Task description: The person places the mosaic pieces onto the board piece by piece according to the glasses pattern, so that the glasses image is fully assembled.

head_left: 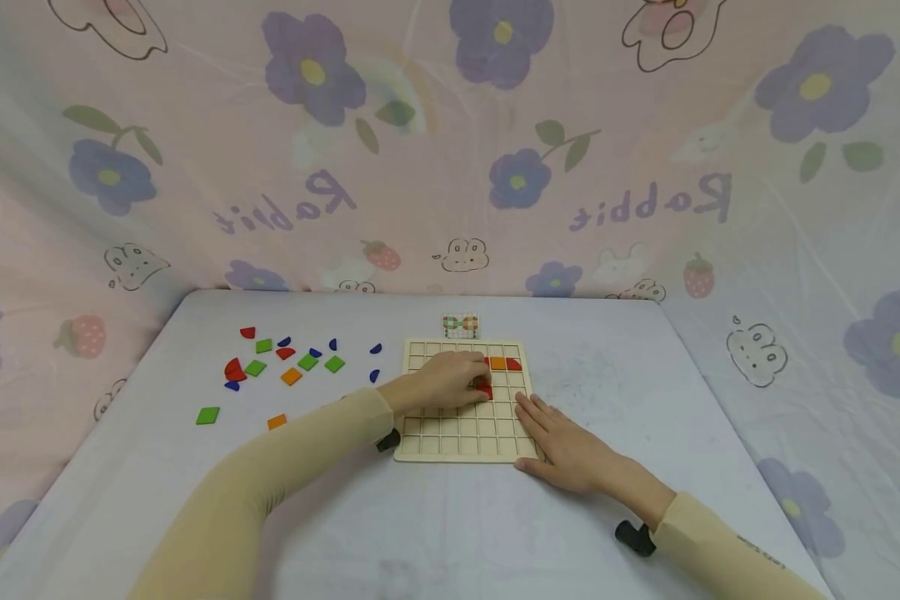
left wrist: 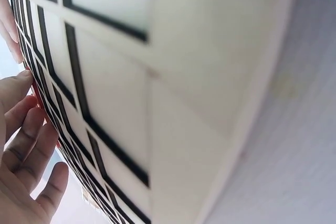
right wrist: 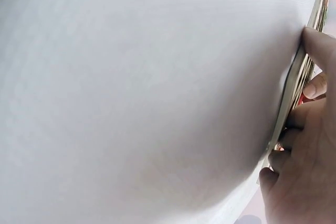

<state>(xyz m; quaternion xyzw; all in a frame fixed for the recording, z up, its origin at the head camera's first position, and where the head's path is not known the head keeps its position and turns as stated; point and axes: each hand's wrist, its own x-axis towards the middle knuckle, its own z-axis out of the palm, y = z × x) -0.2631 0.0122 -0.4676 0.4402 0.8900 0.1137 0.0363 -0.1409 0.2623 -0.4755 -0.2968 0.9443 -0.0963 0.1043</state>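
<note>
My left hand [head_left: 450, 381] reaches over the wooden grid board [head_left: 465, 457], thumb and fingertips curled at a small red piece [head_left: 486, 392] in one cell. In the left wrist view the thumb and index finger of the left hand [left wrist: 26, 150] pinch that red piece [left wrist: 37, 85] close over the grid; its outline is mostly hidden. An orange square [head_left: 498, 364] and a red quarter-circle piece [head_left: 514, 364] lie in an upper row, with more red partly behind the fingers. My right hand [head_left: 570, 450] rests with extended fingers on the board's right edge, thumb by the near corner.
Loose pieces are spread on the white table at left: green squares [head_left: 208, 415], orange squares [head_left: 291, 377], blue half-circles [head_left: 376, 349] and red pieces [head_left: 235, 370]. A small pattern card [head_left: 461, 325] lies just beyond the board. A printed curtain [head_left: 435, 167] hangs behind.
</note>
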